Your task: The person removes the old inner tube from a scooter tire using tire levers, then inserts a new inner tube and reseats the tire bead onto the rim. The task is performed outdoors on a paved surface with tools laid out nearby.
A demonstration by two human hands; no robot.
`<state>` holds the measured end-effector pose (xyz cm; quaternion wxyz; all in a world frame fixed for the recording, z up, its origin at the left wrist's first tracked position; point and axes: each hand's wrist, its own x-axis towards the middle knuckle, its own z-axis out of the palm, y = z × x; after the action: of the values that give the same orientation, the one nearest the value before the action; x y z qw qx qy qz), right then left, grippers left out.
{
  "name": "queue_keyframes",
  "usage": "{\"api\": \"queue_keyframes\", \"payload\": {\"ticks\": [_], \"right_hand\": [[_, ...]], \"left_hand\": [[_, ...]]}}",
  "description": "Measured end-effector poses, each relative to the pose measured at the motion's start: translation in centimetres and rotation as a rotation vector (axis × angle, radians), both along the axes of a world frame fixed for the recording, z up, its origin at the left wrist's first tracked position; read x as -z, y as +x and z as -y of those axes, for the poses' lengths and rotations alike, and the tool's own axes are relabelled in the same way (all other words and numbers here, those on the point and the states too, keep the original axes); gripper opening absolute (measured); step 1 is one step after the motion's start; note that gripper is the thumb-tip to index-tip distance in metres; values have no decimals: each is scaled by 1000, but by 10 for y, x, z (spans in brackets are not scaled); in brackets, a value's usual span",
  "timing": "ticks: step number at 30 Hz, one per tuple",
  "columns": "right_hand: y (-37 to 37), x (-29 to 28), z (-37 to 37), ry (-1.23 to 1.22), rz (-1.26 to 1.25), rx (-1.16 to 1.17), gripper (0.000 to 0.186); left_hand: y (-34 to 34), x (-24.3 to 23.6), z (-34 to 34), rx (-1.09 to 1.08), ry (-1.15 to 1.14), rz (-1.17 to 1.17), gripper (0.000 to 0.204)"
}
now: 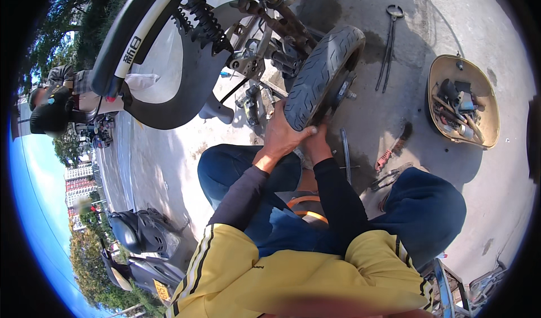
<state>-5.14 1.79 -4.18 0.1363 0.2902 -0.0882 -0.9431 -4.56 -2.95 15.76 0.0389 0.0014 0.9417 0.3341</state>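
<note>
A small scooter wheel with a black treaded tyre (322, 73) stands tilted between my knees, beside the partly stripped scooter. My left hand (280, 135) is closed around the near left side of the tyre, its thumb across the near end. Close by on the right, my right hand (317, 144) grips the wheel's near lower edge; its fingers are mostly hidden behind the rubber. An axle end with a nut (351, 95) juts from the wheel's right side. Past the wheel are the scooter's rusty metal tubes (293, 27) and a black coil shock absorber (204, 22).
Long-handled pincers (389, 50) lie on the concrete at the far right. A tan tub (491, 129) of tools and parts stands right of them. Nearer lie a red-handled brush (393, 149), pliers (390, 177) and a metal bar (345, 155). Parked scooters (143, 230) and a person (62, 92) are left.
</note>
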Motion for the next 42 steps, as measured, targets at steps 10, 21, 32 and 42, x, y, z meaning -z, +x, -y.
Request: {"api": "queue_keyframes", "payload": {"ticks": [10, 21, 32, 42], "right_hand": [[-17, 57, -21, 2284, -690, -345, 52], [2, -17, -16, 345, -168, -130, 58], [-2, -10, -40, 516, -328, -238, 55], [35, -116, -104, 1313, 162, -362, 70]], "left_hand": [[-36, 63, 26, 32, 541, 71, 18], [-46, 57, 35, 274, 471, -132, 13], [-68, 38, 21, 340, 440, -173, 13], [-29, 67, 40, 133, 474, -46, 43]]}}
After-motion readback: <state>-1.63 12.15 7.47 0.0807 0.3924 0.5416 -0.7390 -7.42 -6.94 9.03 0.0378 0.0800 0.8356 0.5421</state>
